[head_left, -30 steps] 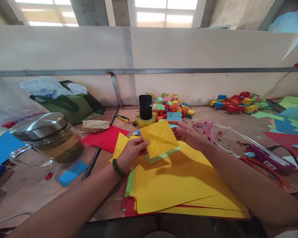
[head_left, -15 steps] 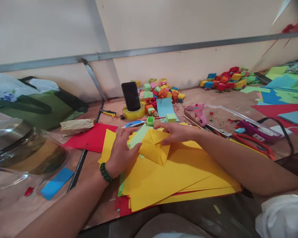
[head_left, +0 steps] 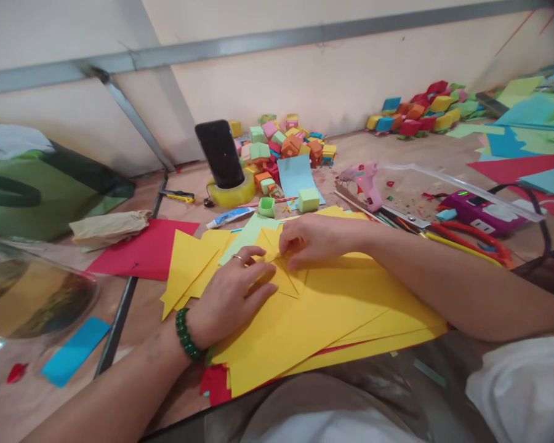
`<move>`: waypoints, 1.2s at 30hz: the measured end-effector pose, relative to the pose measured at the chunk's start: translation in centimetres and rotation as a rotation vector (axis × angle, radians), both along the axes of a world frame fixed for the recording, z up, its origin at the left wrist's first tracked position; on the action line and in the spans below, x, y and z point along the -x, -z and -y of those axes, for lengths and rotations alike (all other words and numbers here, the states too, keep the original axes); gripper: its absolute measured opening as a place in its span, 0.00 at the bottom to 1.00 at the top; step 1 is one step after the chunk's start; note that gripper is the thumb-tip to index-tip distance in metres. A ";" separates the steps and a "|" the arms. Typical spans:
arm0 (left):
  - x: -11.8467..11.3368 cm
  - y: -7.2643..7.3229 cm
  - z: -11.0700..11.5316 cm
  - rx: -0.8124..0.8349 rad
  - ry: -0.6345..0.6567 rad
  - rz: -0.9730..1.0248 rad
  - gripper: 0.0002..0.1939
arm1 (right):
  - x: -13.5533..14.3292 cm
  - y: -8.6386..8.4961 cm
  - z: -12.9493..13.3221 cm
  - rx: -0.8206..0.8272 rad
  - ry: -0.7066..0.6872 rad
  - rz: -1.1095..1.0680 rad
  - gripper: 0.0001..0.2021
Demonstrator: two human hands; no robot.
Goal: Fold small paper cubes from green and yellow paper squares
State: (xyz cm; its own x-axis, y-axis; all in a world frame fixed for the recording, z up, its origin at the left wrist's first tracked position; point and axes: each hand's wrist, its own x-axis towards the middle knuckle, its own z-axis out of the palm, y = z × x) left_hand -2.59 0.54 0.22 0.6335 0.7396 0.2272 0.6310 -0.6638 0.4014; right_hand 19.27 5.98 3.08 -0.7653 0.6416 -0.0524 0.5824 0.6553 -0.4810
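Observation:
A small folded yellow paper point(head_left: 287, 282) lies flat on a stack of larger yellow sheets point(head_left: 277, 344). My left hand point(head_left: 233, 295), with a green bead bracelet above it, rests at the paper's left side, fingers apart and holding nothing. At the paper's upper middle, my right hand point(head_left: 305, 240) has its fingers curled together against the folds; whatever may be between the fingertips is hidden. Just beyond the hands are a pale green strip point(head_left: 249, 237), an open green paper box point(head_left: 266, 207) and a closed pale green box point(head_left: 309, 200).
A phone point(head_left: 219, 154) leans in a yellow tape roll point(head_left: 233, 189), beside a pile of paper cubes point(head_left: 293, 144). At right are a pink glue gun point(head_left: 369, 184), scissors point(head_left: 471, 240) and a purple power strip point(head_left: 484, 212). A glass pot point(head_left: 37, 295) stands left.
The view has shifted. The yellow paper, raised and tilted before, now lies flat on the stack. My right fingers have curled in over its middle, and my left hand sits beside it.

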 end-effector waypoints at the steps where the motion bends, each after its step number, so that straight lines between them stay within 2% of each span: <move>1: -0.1 0.0 -0.1 0.026 -0.030 0.005 0.12 | 0.1 0.2 0.0 0.015 0.016 0.017 0.10; 5: -0.6 -0.2 -0.6 0.145 -0.078 0.010 0.16 | 0.1 0.6 -0.3 0.068 0.041 0.046 0.16; 10: -0.8 -0.3 -0.9 0.237 -0.133 0.060 0.12 | -0.2 0.4 -0.6 0.125 0.016 0.050 0.12; 14: -0.9 -0.5 -1.0 0.223 -0.165 0.059 0.08 | -0.2 0.3 -0.9 0.141 -0.002 0.039 0.12; 22: -0.9 -0.8 -0.6 0.232 -0.154 -0.003 0.19 | -0.5 0.8 -1.1 0.131 -0.011 0.028 0.26; 28: -0.9 -0.6 -0.5 0.077 -0.139 -0.069 0.21 | -0.4 0.8 -1.3 0.129 -0.008 0.021 0.29; 36: -0.8 -0.9 -1.3 0.253 -0.121 -0.060 0.26 | -0.5 0.8 -1.5 0.125 -0.036 0.024 0.28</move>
State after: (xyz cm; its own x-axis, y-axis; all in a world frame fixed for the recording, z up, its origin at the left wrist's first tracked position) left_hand -1.84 1.82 1.12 0.5435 0.8393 -0.0100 0.7276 -0.4652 0.5042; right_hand 19.76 7.48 2.25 -0.7852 0.6010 -0.1492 0.5720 0.6118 -0.5464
